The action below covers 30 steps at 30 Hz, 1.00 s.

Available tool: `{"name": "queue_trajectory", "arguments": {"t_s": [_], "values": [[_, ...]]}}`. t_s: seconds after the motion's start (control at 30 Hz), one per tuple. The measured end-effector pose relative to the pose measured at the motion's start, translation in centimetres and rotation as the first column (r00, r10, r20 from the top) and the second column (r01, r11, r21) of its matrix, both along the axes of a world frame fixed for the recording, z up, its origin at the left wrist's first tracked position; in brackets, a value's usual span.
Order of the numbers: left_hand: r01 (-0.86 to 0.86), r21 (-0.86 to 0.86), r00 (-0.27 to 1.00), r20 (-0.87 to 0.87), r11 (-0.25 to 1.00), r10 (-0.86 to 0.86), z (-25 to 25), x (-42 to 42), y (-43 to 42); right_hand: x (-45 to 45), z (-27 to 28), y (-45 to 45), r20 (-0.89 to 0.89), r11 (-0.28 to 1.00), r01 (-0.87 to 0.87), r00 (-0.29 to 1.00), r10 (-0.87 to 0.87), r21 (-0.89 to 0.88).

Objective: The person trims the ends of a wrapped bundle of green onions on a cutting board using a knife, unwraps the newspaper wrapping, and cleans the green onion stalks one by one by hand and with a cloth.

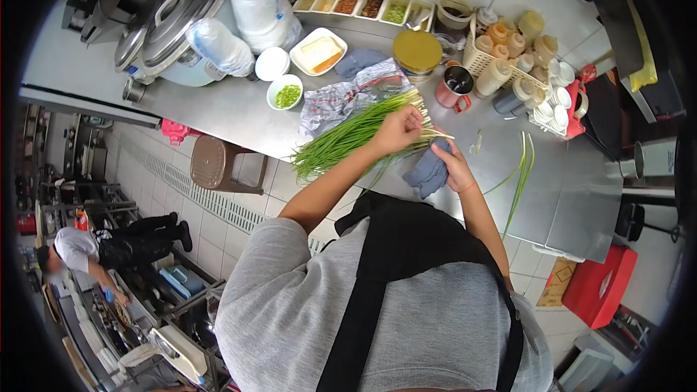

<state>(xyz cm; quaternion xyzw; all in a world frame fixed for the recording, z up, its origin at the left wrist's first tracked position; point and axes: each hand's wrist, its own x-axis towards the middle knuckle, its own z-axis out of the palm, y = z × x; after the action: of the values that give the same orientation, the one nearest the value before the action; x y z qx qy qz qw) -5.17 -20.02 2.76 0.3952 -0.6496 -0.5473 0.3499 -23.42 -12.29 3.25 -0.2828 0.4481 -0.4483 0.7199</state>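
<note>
A large bunch of spring onions [341, 134] lies on crumpled newspaper [330, 107], its white ends pointing right. My left hand [398, 131] is over the white ends, fingers curled closed around some stalks; how many is hidden. Just to its right, my right hand [459, 167] is closed on a grey-blue cloth [427, 173] that hangs over the counter's front edge. A pale stalk end reaches toward the right fingertips; whether they touch it I cannot tell. A few separate spring onion stalks [522, 174] lie on the steel counter [566, 181] further right.
Behind the bunch are a bowl of chopped greens [287, 95], a white tub [319, 51], a gold-lidded tin [417, 51] and a red mug [455, 87]. A basket of sauce bottles [501, 65] stands back right. A brown stool [218, 165] and a co-worker [109, 247] are at left.
</note>
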Motion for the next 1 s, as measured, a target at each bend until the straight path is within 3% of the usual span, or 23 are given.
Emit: {"name": "queue_trajectory", "arguments": {"t_s": [0.07, 0.1, 0.17, 0.23, 0.3, 0.37, 0.5, 0.57, 0.6, 0.63, 0.7, 0.77, 0.8, 0.83, 0.87, 0.9, 0.93, 0.97, 1.0], "values": [[0.007, 0.016, 0.999, 0.047, 1.0, -0.008, 0.5, 0.6, 0.6, 1.5, -0.2, -0.9, 0.047, 0.99, 0.139, 0.989, -0.14, 0.024], [0.032, 0.035, 0.996, 0.088, 0.999, -0.035, 0.7, 0.7, 0.8, 2.2, -0.3, -1.3, 0.05, 0.993, 0.12, 0.991, -0.121, 0.022], [-0.017, -0.042, 1.0, 0.002, 0.999, 0.017, -1.3, 0.9, 1.0, 3.2, -0.6, -2.1, -0.024, 0.971, 0.234, 0.972, -0.233, 0.046], [-0.056, 0.037, 0.998, -0.011, 0.998, 0.056, -1.5, 1.5, 1.5, 4.1, -1.0, -2.6, -0.052, 0.976, 0.216, 0.975, -0.215, 0.013], [-0.098, -0.02, 0.994, -0.055, 0.995, 0.096, -1.6, 2.1, 1.8, 4.6, -1.2, -3.2, -0.081, 0.978, 0.205, 0.975, -0.207, -0.023], [-0.078, 0.258, 0.957, -0.252, 0.963, 0.145, -1.1, 2.9, 1.8, 5.0, -0.6, -3.6, -0.013, 0.969, 0.234, 0.972, -0.233, 0.077], [-0.083, 0.238, 0.963, -0.229, 0.968, 0.139, -0.7, 5.5, 1.4, 3.6, -0.4, -5.4, -0.016, 0.946, 0.321, 0.947, -0.32, 0.038], [-0.104, 0.24, 0.991, -0.061, 0.965, 0.122, -1.4, 8.2, 1.2, 1.4, 0.6, -6.5, 0.064, 0.882, 0.467, 0.88, -0.471, 0.066], [-0.161, -0.017, 0.976, 0.143, 0.987, 0.162, -2.7, 9.6, 0.8, 0.2, 0.3, -6.9, 0.066, 0.885, 0.461, 0.883, -0.464, 0.064], [-0.166, -0.018, 0.975, 0.145, 0.986, 0.167, -3.7, 10.6, -0.1, -1.1, -0.1, -7.0, -0.021, 0.88, 0.475, 0.88, -0.475, -0.002], [-0.391, -0.248, 0.846, 0.283, 0.886, 0.452, -5.2, 12.4, -2.9, -2.6, -0.7, -6.6, -0.104, 0.873, 0.483, 0.867, -0.488, -0.066], [-0.587, 0.231, 0.807, 0.247, 0.776, 0.537, -6.6, 14.1, -8.0, -3.4, -1.1, -5.7, -0.206, 0.926, 0.376, 0.909, -0.363, 0.029], [-0.546, 0.503, 0.799, 0.074, 0.67, 0.596, -6.2, 14.8, -9.9, -3.6, -1.7, -5.2, -0.204, 0.926, 0.377, 0.909, -0.364, 0.026], [-0.414, 0.733, 0.735, -0.081, 0.54, 0.674, -5.9, 15.3, -11.4, -3.6, -2.7, -4.7, -0.409, 0.954, 0.301, 0.87, -0.277, -0.005], [-0.415, 0.731, 0.733, -0.085, 0.542, 0.675, -6.1, 15.7, -13.3, -3.8, -3.3, -4.2, -0.597, 0.976, 0.218, 0.78, -0.187, -0.021], [-0.399, 0.831, 0.605, -0.08, 0.388, 0.792, -7.1, 16.1, -15.0, -3.9, -3.4, -3.6, -0.596, 0.976, 0.214, 0.781, -0.187, -0.026], [-0.347, 0.909, 0.462, -0.048, 0.23, 0.886, -8.2, 16.4, -15.9, -4.0, -3.5, -3.0, -0.748, 0.997, 0.059, 0.66, -0.074, -0.047], [-0.35, 0.907, 0.457, -0.053, 0.234, 0.888, -9.3, 16.7, -16.2, -4.0, -3.5, -2.5, -0.869, 0.994, -0.098, 0.495, 0.016, -0.038], [-0.36, 0.885, 0.44, -0.118, 0.295, 0.89, -10.3, 16.8, -16.6, -4.1, -3.5, -2.0, -0.868, 0.994, -0.103, 0.496, 0.012, -0.044]]}}
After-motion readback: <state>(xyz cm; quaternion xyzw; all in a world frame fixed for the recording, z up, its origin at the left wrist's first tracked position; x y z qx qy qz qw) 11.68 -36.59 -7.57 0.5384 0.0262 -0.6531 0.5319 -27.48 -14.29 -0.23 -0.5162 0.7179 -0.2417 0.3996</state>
